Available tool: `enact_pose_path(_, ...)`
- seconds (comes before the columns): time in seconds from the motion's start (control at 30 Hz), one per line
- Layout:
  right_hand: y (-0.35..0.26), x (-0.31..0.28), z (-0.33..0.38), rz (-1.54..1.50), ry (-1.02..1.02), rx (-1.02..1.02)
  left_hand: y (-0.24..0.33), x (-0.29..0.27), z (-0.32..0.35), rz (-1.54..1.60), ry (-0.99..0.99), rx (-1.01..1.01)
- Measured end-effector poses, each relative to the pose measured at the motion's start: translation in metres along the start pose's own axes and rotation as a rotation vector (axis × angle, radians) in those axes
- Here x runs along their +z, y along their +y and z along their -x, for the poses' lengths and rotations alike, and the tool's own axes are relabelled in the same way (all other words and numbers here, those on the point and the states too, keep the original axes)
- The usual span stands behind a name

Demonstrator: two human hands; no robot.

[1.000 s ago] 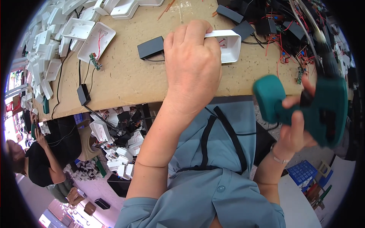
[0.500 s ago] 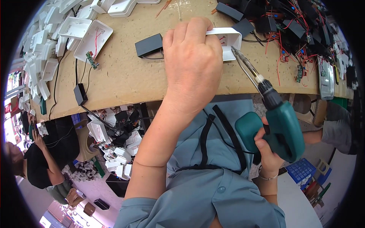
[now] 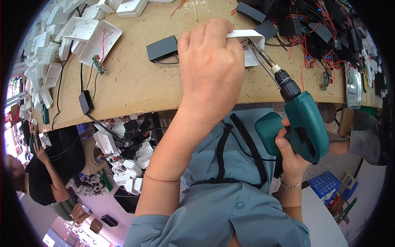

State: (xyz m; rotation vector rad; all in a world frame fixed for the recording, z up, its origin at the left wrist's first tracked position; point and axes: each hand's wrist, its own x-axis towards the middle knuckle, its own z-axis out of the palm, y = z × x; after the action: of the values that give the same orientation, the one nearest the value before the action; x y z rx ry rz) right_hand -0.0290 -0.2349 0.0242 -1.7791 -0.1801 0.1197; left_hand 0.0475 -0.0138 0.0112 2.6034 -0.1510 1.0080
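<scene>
Head view looks down on a white plastic housing (image 3: 251, 47), an open shell lying on the brown workbench (image 3: 135, 82) just beyond the left hand (image 3: 212, 72). That hand lies palm down over the shell's near part, fingers curled over its far rim and clamped on it, so only the right end of the shell shows past the knuckles. The long bit of a teal cordless screwdriver (image 3: 302, 123) slants in from the right and its tip sits inside that exposed right end (whether it touches a screw cannot be told). The right hand (image 3: 290, 154) is wrapped tight about the screwdriver's grip, held off the bench's near edge and above the person's lap, well to the right of and nearer than the left hand.

Just left of the left hand a flat black box (image 3: 161, 48) lies on the bench with a thin wire running from it under the fingers. Farther left lies an open white shell with a small green circuit board (image 3: 98, 64) at its corner, and beyond that a heap of white casings (image 3: 45, 53) crowds the bench's left end. A small black adapter (image 3: 86, 102) sits close to the near edge, left of the forearm. Right of the screwdriver bit, black modules with red wiring (image 3: 312, 33) cover the bench's far right; bare board remains between the left hand and the near edge.

Below the bench on the left, another person (image 3: 45, 173) sits low beside more white parts on the floor.
</scene>
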Motion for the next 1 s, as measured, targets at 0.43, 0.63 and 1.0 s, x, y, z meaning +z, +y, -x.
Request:
enact_pose_path(0.43,-0.001,-0.003,0.0,0.012,-0.001,0.046,0.001,0.0,0.0,0.003,0.006,-0.003)
enact_pose_path(0.63,-0.004,-0.001,0.002,0.004,0.055,0.062,0.0,0.001,0.0,0.0,0.016,-0.002)
enact_pose_path(1.0,-0.015,0.002,0.001,0.033,0.053,0.093,0.001,0.004,0.001,0.059,0.027,-0.001)
